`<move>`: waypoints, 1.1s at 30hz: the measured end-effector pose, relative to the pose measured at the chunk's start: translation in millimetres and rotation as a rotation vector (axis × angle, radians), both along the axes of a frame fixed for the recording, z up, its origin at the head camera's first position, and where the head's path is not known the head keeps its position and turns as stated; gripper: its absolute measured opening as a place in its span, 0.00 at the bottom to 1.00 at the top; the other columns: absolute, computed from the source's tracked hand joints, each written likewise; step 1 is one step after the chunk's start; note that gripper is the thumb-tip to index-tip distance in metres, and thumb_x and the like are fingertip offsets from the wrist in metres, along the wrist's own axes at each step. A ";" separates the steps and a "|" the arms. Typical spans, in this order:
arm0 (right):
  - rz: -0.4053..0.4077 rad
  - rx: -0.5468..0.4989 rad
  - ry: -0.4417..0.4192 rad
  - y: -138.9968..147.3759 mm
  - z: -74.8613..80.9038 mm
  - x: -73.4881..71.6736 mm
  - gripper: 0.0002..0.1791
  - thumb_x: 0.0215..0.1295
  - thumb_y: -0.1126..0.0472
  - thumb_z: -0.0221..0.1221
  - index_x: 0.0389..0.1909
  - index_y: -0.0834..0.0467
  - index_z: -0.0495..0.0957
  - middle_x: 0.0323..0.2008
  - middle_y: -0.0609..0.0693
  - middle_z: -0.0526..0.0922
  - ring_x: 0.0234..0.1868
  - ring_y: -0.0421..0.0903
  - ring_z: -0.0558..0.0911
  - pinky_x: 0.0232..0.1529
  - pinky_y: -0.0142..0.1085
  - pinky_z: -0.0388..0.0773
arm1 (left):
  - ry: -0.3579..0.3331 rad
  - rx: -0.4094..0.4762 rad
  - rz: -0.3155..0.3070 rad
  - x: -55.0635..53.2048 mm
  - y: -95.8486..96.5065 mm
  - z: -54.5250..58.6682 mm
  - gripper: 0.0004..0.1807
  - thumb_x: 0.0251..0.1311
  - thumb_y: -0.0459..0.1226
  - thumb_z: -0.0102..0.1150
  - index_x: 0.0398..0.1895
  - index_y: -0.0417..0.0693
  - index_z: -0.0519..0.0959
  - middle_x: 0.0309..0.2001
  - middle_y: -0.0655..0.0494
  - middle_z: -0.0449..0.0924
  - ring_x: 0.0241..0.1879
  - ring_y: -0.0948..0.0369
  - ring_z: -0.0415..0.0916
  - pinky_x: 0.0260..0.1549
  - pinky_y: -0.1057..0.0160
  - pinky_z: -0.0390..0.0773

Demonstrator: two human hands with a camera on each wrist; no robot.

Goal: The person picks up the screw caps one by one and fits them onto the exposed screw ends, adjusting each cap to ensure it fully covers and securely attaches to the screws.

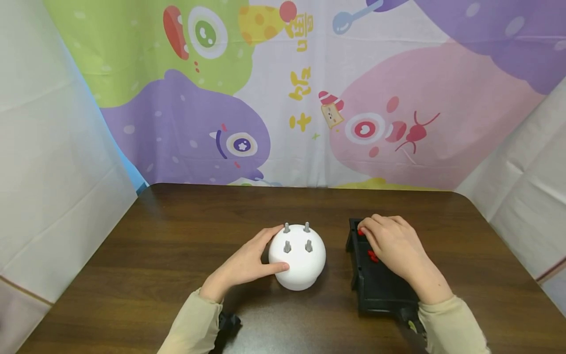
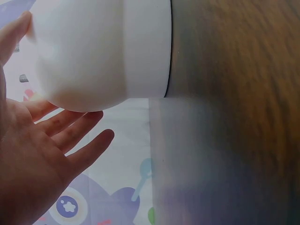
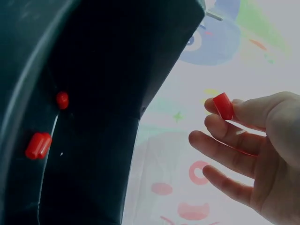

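A white rounded dome with metal pegs sticking up from its top stands on the table. My left hand holds it from the left, thumb on the near side and fingers at the far side; the left wrist view shows fingertips against the white dome. My right hand is over a black tray. Between thumb and index finger it pinches a small red cap, raised off the tray, while the other fingers spread apart. More red caps lie in the tray.
The black tray stands right of the dome on the brown wooden table. A printed cartoon curtain hangs behind the table, with white cloth at the sides. Something black is beside the left sleeve.
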State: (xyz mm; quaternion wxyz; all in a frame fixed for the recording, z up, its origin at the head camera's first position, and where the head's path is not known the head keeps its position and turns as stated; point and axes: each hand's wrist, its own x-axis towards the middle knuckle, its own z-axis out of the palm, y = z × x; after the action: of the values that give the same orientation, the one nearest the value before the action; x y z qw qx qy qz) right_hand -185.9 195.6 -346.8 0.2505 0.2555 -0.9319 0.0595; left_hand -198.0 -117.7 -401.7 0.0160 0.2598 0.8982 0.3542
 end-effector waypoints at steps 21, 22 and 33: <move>0.010 -0.045 -0.027 -13.7 5.6 0.5 0.06 0.61 0.59 0.56 0.37 0.55 0.77 0.30 0.45 0.80 0.35 0.43 0.79 0.47 0.43 0.70 | -0.008 0.007 0.002 -0.2 -0.3 -0.5 0.48 0.43 0.64 0.60 0.68 0.63 0.55 0.61 0.64 0.62 0.58 0.63 0.64 0.56 0.54 0.66; 0.011 -0.044 -0.029 -14.6 6.1 0.4 0.06 0.61 0.59 0.56 0.37 0.55 0.77 0.30 0.45 0.80 0.35 0.43 0.79 0.47 0.43 0.70 | -0.007 0.007 0.002 -0.1 -0.3 -0.4 0.47 0.43 0.64 0.60 0.68 0.63 0.55 0.61 0.64 0.62 0.58 0.63 0.64 0.56 0.54 0.66; 0.034 -0.049 -0.026 -22.6 9.3 -1.2 0.07 0.59 0.58 0.59 0.38 0.54 0.77 0.29 0.43 0.78 0.32 0.41 0.78 0.47 0.43 0.70 | -0.005 0.006 -0.001 0.4 -0.2 -0.1 0.47 0.44 0.63 0.60 0.68 0.62 0.54 0.61 0.63 0.62 0.59 0.62 0.64 0.56 0.53 0.65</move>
State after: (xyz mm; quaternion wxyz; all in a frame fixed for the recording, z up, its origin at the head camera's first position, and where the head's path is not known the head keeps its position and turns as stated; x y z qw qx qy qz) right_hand -187.1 173.0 -337.5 0.2434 0.2641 -0.9289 0.0900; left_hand -197.6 -118.0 -401.8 0.0178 0.2594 0.8970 0.3575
